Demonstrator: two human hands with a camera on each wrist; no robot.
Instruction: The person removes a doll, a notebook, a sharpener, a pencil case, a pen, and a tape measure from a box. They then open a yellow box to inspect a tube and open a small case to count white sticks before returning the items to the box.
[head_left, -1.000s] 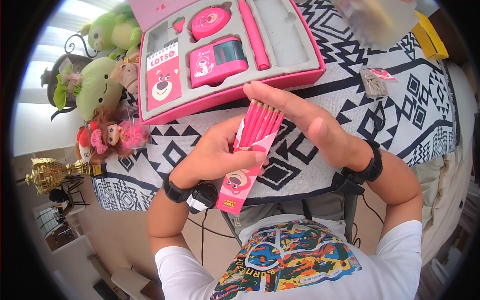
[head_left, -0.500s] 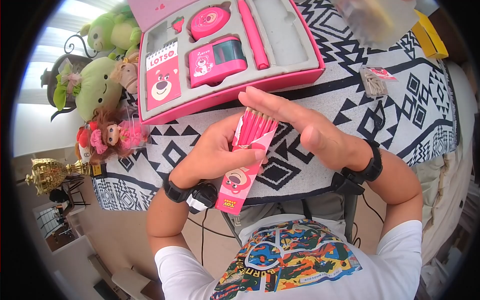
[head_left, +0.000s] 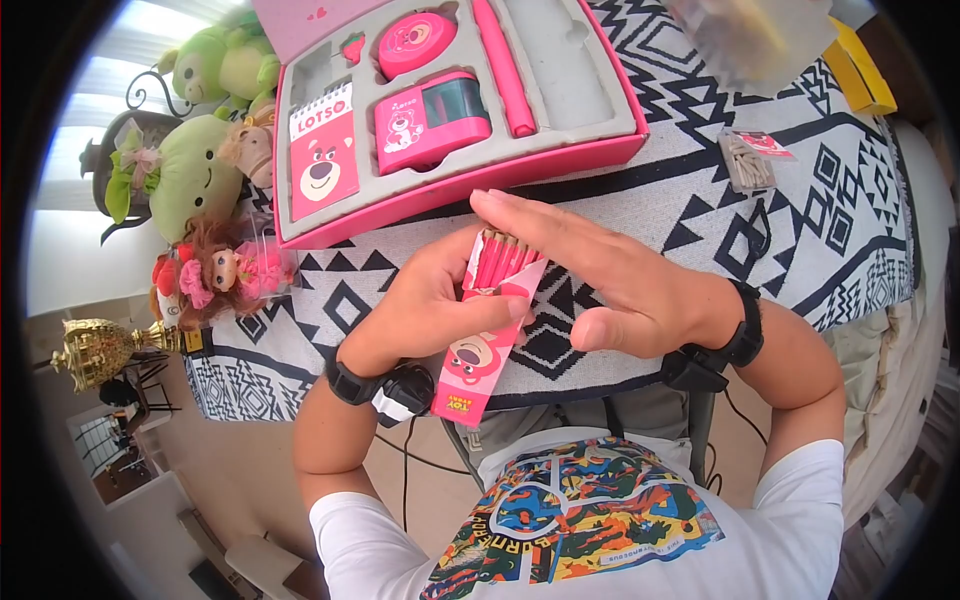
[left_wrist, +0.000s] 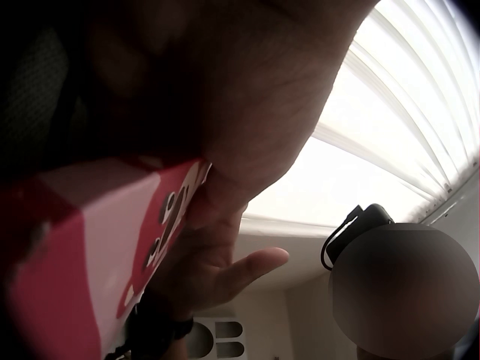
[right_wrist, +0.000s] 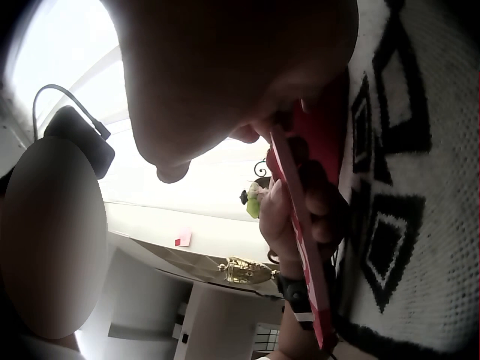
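As the right hand point(head_left: 632, 283) presses, pencils point(head_left: 499, 262) sink.

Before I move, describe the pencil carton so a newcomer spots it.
Start from the large open pink gift box. Below it in the head view, the left hand grips a slim pink pencil carton. Unlike the items in the box's grey tray, it is hand-held, with pencils showing at its torn end.

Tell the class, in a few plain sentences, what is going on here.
A person's left hand grips a narrow pink carton, with pink pencils showing at its open end. The right hand is at the pencils' ends, its fingers straight. Beyond the hands, an open gift box holds a bear-faced notepad.
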